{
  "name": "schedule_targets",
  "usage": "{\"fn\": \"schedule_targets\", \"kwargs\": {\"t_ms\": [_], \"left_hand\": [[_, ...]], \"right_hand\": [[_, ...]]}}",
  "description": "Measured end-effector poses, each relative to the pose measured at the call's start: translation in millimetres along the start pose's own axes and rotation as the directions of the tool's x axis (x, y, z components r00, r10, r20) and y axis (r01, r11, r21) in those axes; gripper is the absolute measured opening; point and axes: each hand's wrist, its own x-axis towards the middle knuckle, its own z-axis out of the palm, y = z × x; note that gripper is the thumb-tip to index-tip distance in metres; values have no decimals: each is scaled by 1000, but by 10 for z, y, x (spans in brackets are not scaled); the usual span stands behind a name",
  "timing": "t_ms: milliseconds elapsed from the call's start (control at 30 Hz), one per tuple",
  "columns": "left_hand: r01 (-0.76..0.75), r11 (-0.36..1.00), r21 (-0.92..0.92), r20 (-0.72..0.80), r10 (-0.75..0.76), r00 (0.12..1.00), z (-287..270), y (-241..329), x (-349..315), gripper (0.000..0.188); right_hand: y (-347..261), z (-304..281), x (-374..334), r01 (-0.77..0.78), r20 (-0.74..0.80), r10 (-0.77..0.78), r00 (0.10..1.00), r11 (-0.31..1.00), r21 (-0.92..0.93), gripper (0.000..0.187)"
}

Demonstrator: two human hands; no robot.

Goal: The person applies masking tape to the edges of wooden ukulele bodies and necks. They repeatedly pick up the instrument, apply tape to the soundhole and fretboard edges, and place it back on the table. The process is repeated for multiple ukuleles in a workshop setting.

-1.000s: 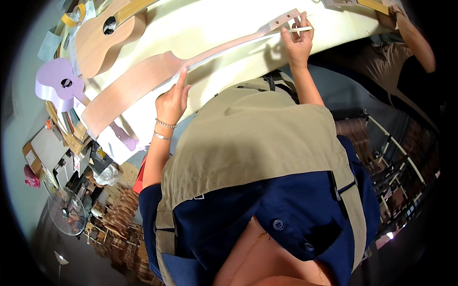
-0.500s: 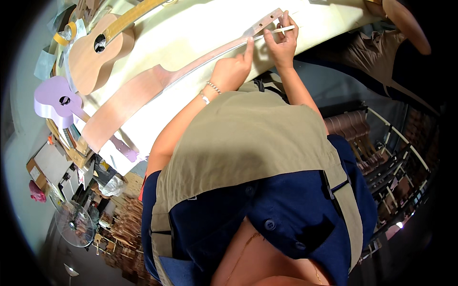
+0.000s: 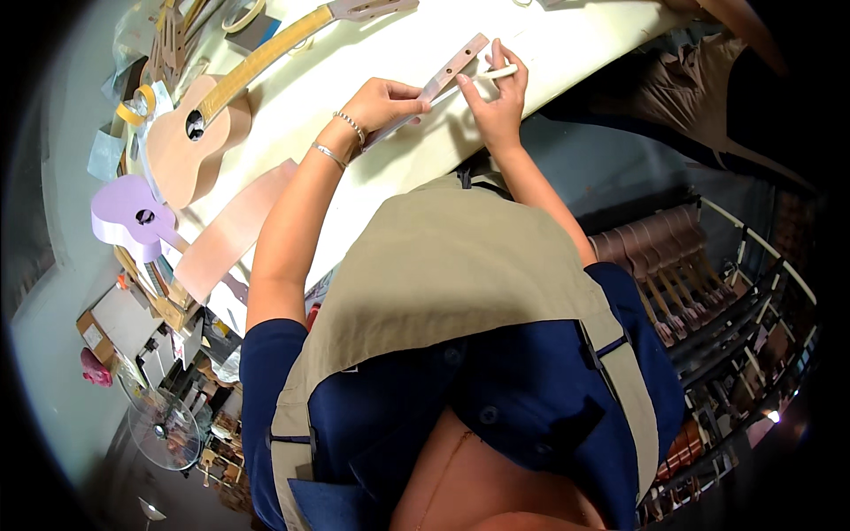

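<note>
A pale, unpainted ukulele (image 3: pixel 232 232) lies on its side along the white table, its neck running up and away to the right. My left hand (image 3: pixel 382 108) is closed around the neck just below the headstock (image 3: pixel 458 67), with thumb and fingertips pinching its edge. My left forearm covers part of the body and neck. Beside the headstock, my right hand (image 3: pixel 498 106) grips a slim white stick-like piece (image 3: pixel 498 73) between thumb and fingers. A thin pale line runs from it toward my left fingertips; what it is, I cannot make out.
Another unpainted ukulele (image 3: pixel 181 146) with a yellow-covered fretboard and a small lilac ukulele (image 3: pixel 124 212) are at the left. A yellow tape roll (image 3: pixel 137 104) stands nearby. Ukuleles hang on a rack (image 3: pixel 664 257) at right. Another person's arm (image 3: pixel 748 31) shows at far right.
My left hand has gone from pointing at the neck's edge to gripping it near the headstock. My right hand, with the white piece, has shifted left and slightly down. The ukulele's neck now angles more steeply.
</note>
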Motion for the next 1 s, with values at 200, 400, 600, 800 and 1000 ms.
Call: {"fn": "schedule_targets", "kwargs": {"t_ms": [200, 400, 600, 800, 1000], "left_hand": [[-40, 999, -29, 1, 40, 999, 35, 3, 44, 33], [-190, 757, 625, -206, 395, 895, 173, -87, -263, 39], [-92, 403, 911, -188, 601, 777, 205, -263, -800, 19], [-69, 876, 478, -171, 170, 971, -89, -419, -833, 25], [-144, 710, 690, -334, 488, 806, 150, -518, -785, 37]], "right_hand": [[-67, -210, -293, -519, 64, 637, 768, 560, 646, 56], [422, -1041, 75, -340, 63, 343, 937, 939, -47, 29], [250, -858, 625, 200, 352, 79, 933, 698, -687, 38], [-313, -414, 350, 555, 788, -327, 522, 832, -23, 102], [-193, -151, 17, 523, 760, -329, 560, 852, -17, 97]]}}
